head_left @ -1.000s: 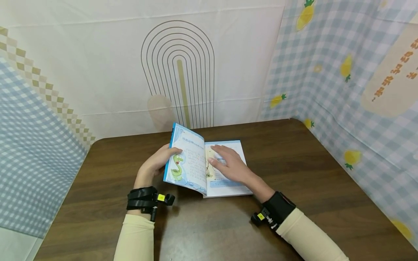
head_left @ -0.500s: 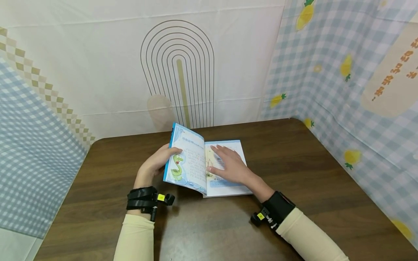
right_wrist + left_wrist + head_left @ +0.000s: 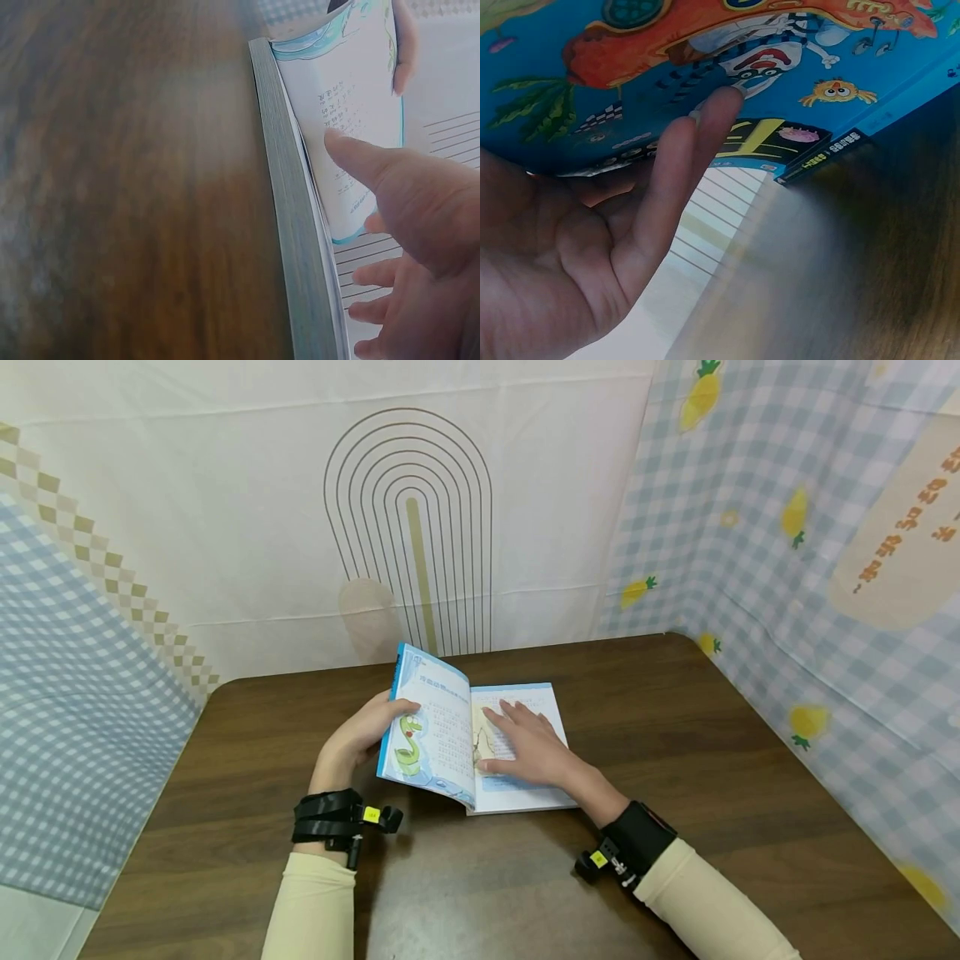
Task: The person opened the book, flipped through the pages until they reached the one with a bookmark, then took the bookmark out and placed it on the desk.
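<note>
An open children's book (image 3: pixel 435 739) lies on the table, its left side raised at a slant. My left hand (image 3: pixel 358 727) grips that side at its outer edge, thumb on the page beside a green snake drawing, fingers behind. In the left wrist view those fingers (image 3: pixel 676 161) lie against the blue cover (image 3: pixel 795 45) with its cartoon pictures. Over the right-hand page (image 3: pixel 517 800) my right hand (image 3: pixel 536 752) is spread with the palm down, partly hiding print and a picture. The right wrist view shows its thumb (image 3: pixel 360 156) held apart from the other fingers, near the thick page block (image 3: pixel 289 202).
Brown wood-grain table (image 3: pixel 480 885) surrounds the book. A white cloth (image 3: pixel 247 527) with an arch pattern hangs behind the far edge. Checked cloth (image 3: pixel 735 527) with pineapples hangs at the right, and blue checked cloth (image 3: pixel 82 727) at the left. Black camera straps (image 3: pixel 326 817) circle both wrists.
My right hand has shifted slightly toward the near edge of the page, its thumb lower and its fingers spread wider. My left hand and the raised side of the book stay put.
</note>
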`<state>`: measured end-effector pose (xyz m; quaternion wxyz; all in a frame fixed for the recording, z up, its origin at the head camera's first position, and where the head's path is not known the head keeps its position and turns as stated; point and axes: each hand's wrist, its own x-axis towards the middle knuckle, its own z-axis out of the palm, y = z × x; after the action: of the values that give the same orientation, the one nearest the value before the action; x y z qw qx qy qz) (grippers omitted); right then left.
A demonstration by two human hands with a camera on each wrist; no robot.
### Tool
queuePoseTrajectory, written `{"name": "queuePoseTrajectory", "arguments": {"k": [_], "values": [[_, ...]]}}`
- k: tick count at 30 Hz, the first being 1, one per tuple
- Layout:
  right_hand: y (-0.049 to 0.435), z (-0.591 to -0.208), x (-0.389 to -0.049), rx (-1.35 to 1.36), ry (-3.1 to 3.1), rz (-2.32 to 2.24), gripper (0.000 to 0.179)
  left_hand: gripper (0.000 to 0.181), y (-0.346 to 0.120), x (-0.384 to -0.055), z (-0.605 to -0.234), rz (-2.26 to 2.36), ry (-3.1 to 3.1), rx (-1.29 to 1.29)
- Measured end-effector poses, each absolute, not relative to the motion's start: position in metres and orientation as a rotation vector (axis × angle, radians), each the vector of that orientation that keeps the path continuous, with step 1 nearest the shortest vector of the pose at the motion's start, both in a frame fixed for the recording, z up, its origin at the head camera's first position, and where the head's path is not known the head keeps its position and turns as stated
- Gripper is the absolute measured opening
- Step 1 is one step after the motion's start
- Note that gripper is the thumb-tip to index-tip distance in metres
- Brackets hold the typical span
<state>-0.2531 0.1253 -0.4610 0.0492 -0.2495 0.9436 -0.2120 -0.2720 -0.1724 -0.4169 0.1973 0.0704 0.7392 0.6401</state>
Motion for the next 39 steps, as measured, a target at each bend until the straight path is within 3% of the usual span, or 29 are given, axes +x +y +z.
{"name": "queuePoseTrajectory", "arguments": {"k": [39], "values": [[0.1332, -0.4614, -0.2525, -0.687, 2.842, -0.466, 0.079, 0.048, -0.1735, -0.2719, -0.4184, 1.789, 2.061, 0.209]]}}
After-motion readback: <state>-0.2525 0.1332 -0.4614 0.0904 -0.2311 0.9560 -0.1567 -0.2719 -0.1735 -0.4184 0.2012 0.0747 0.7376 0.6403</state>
